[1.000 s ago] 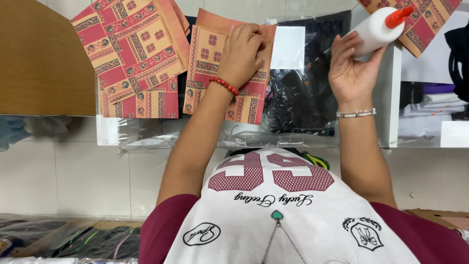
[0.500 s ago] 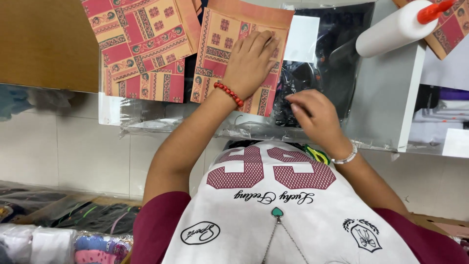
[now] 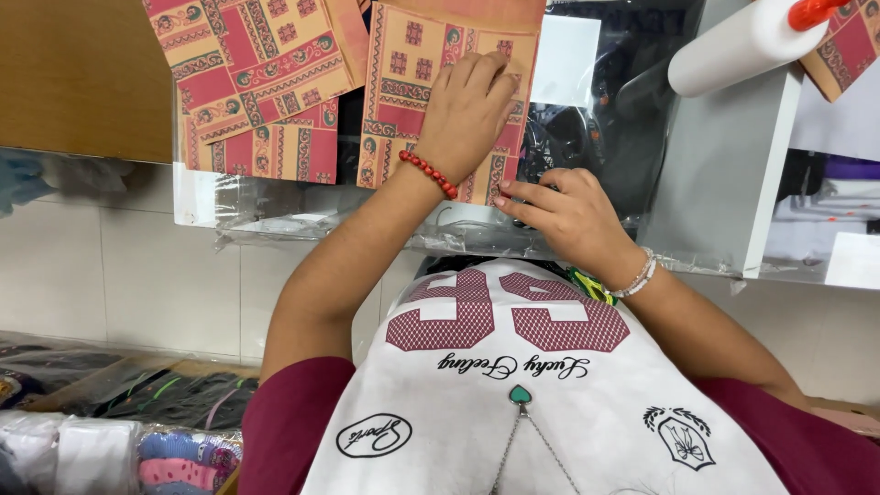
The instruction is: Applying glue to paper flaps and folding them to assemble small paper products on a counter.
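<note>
A pink and orange patterned paper sheet point(image 3: 408, 87) lies on a dark item wrapped in clear plastic point(image 3: 587, 119). My left hand point(image 3: 467, 115), with a red bead bracelet, presses flat on the sheet's right part. My right hand point(image 3: 568, 215), with a pale bracelet, is curled at the sheet's lower right corner, fingertips touching its edge. I cannot see whether it pinches the paper. A white glue bottle with a red cap point(image 3: 742, 41) lies at the top right, apart from both hands.
More patterned sheets point(image 3: 266, 82) overlap to the left, and another point(image 3: 848, 55) shows at the top right. A brown board point(image 3: 82, 73) fills the top left. A grey shelf edge point(image 3: 733, 183) stands to the right. Folded garments point(image 3: 137, 431) lie at the lower left.
My right hand let go of the glue bottle, which now lies at the top right, and came down to the sheet's lower right corner. My left hand stayed flat on the sheet.
</note>
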